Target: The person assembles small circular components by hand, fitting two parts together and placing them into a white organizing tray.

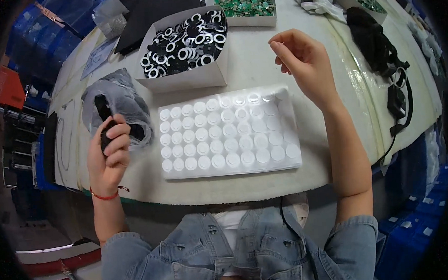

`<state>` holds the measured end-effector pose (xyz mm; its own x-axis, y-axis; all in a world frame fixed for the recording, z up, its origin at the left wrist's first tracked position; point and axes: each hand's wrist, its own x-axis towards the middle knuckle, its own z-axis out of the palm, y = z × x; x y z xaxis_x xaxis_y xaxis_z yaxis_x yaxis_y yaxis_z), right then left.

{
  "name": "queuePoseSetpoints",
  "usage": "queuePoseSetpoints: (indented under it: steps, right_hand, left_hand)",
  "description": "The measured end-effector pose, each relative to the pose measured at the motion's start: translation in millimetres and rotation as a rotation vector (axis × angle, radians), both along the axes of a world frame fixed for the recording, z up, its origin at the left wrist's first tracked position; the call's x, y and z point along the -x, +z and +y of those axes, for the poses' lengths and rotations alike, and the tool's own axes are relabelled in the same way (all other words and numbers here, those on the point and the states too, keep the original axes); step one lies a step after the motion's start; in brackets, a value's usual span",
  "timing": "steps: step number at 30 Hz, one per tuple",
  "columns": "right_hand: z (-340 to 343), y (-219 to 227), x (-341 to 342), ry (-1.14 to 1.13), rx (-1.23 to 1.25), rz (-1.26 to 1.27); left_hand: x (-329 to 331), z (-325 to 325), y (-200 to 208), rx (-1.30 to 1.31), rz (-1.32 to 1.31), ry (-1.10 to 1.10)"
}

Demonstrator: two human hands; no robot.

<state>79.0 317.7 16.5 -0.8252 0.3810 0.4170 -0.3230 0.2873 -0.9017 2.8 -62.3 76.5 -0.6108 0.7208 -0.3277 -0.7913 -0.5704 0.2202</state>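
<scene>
My left hand is closed round a dark, elongated black object, whose upper end sticks out above my fingers; its exact kind cannot be made out. Right behind it lies a crumpled clear plastic bag with dark contents. In the middle of the table a white tray carries rows of round white discs. My right hand hovers above the table, beyond the tray's far right corner. Its fingers are loosely curled and apart from the thumb, and nothing shows between them.
A white box of black parts with white rings stands behind the tray. Further back is a box of small green pieces, with another box at the far right. A black cloth-like bundle and cable lie on the right.
</scene>
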Motion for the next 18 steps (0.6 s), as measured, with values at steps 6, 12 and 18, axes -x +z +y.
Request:
queuePoseSetpoints:
  steps: [6, 12, 18]
  right_hand:
    - [-0.7, -1.6, -1.7, 0.094, 0.068, -0.121]
    - [-16.6, 3.8, -12.0, 0.298, 0.044, -0.192]
    - [-39.7, -1.3, -17.0, 0.588, -0.067, -0.253]
  left_hand:
    - [-5.8, 71.4, 2.4, 0.472, 0.494, -0.379]
    - [-2.1, 131.9, -35.1, 0.486, 0.782, -0.674]
    - [-4.1, 154.1, -55.3, 0.602, 0.877, -0.675]
